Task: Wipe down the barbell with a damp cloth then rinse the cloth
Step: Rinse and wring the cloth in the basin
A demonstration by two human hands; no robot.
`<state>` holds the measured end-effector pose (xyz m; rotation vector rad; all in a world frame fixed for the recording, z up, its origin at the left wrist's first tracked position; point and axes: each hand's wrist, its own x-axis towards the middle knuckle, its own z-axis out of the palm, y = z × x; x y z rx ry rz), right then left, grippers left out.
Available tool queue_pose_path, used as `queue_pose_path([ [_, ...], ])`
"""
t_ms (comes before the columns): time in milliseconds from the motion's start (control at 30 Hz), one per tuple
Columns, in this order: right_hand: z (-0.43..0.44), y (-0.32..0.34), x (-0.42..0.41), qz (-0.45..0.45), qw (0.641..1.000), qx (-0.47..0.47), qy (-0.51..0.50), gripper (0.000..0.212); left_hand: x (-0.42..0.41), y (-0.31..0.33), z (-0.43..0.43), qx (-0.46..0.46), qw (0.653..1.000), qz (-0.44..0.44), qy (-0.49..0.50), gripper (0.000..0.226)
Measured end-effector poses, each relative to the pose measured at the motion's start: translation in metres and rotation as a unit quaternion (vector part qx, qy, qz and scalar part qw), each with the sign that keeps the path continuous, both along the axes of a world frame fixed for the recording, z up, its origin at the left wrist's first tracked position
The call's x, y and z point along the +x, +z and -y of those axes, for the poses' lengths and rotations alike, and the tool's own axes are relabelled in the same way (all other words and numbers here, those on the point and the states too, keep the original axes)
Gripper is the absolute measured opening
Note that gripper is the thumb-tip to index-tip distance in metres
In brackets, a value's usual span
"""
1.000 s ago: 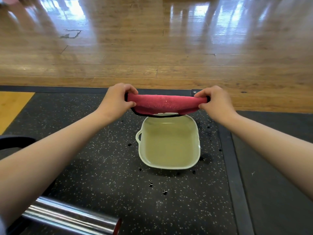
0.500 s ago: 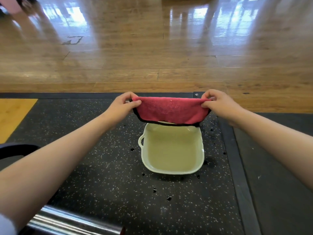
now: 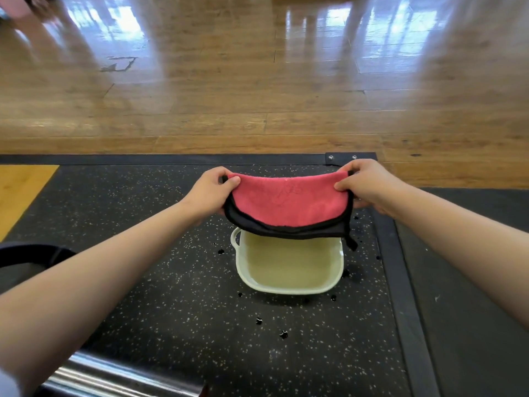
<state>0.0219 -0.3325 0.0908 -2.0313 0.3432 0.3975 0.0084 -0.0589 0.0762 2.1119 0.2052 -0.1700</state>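
Note:
A pink cloth point(image 3: 289, 203) with a black back and black trim hangs folded over, stretched between both hands. My left hand point(image 3: 210, 193) pinches its left corner and my right hand point(image 3: 367, 184) pinches its right corner. The cloth hangs above the far rim of a pale square basin point(image 3: 337, 277) that holds cloudy water and stands on the black speckled rubber mat. The chrome sleeve of the barbell point(image 3: 123, 378) lies at the bottom left, partly hidden by my left forearm.
Dark water drops point(image 3: 283, 333) dot the mat around the basin. A black plate edge point(image 3: 31, 253) shows at the left. A raised black border strip point(image 3: 400, 282) runs along the mat's right side. Glossy wooden floor point(image 3: 257, 81) lies beyond.
The cloth was pulled taut in a narrow roll; it now hangs wider and looser, showing its black back. Both hands shifted slightly nearer and lower in the view.

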Motion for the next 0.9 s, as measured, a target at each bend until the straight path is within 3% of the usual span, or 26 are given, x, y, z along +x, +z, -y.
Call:
queue_pose_path([
  [133,-0.012,0.003,-0.003,0.014,1.0,0.019,0.005,0.017,-0.002,0.005,0.014,-0.01,1.0,-0.004,-0.009,0.01],
  [400,-0.051,0.0,-0.024,0.0,0.983,0.171,0.064,0.016,-0.017,0.013,0.047,-0.096,0.992,-0.008,-0.085,0.008],
  [767,-0.056,-0.001,-0.031,-0.045,0.942,0.319,0.091,0.033,-0.026,0.012,0.049,-0.068,0.99,-0.008,-0.125,0.042],
  [900,-0.051,-0.006,-0.029,-0.05,0.931,0.347,0.103,0.032,-0.024,0.007,0.045,-0.088,0.99,-0.002,-0.113,0.032],
])
